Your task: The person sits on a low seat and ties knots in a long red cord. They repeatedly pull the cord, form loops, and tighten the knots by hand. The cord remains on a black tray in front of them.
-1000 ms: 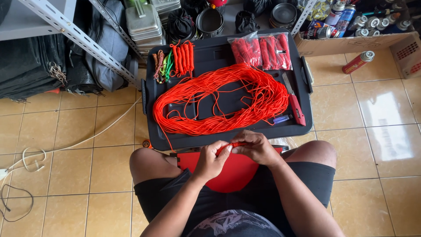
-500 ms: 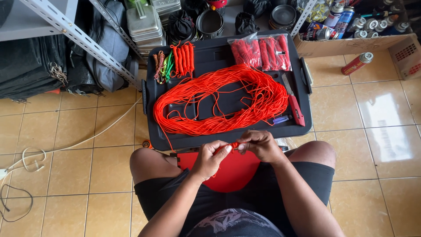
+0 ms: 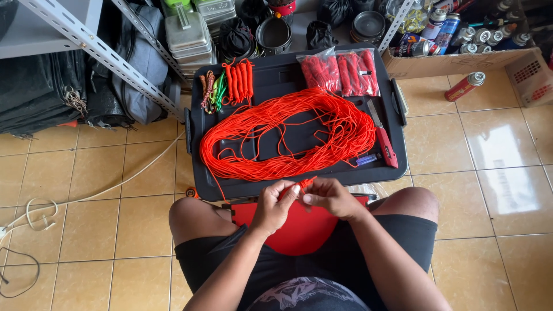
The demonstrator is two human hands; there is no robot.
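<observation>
Short red cord bundle [image 3: 300,185] sits pinched between both hands, above the near edge of the black lid [image 3: 299,75] and over the knees. Left hand [image 3: 275,203] is closed around the lower part of the bundle, thumb and fingers gripping it; right hand [image 3: 325,197] is closed too, fingertips nipping the bundle's upper end or the strand at it; which of the two cannot be told at this size. A single strand runs from the hands toward the big loose coil [image 3: 288,138] spread across the lid. Judgement: the step in hand looks like winding or cinching a small hank. To do it well: keep the left grip firm so the turns do not slip; lay each wrap snug beside the last, not crossed; keep light, even tension on the feeding strand so it lifts off the coil without dragging loops into a snarl. Work close above the lid edge so slack stays short. Around the coil: red-handled knife [image 3: 385,144] along its right side, small blue lighter [image 3: 367,159] just beside the blade's handle end, both near but apart from the hands. Finished orange hanks [image 3: 239,80] and mixed-colour hanks [image 3: 211,91] at the lid's far left; two bags of red hanks [image 3: 340,72] at far right. Red stool [image 3: 299,227] between the thighs. Tiled floor [image 3: 489,201]; spray can [image 3: 466,86] lying well off to the right.
</observation>
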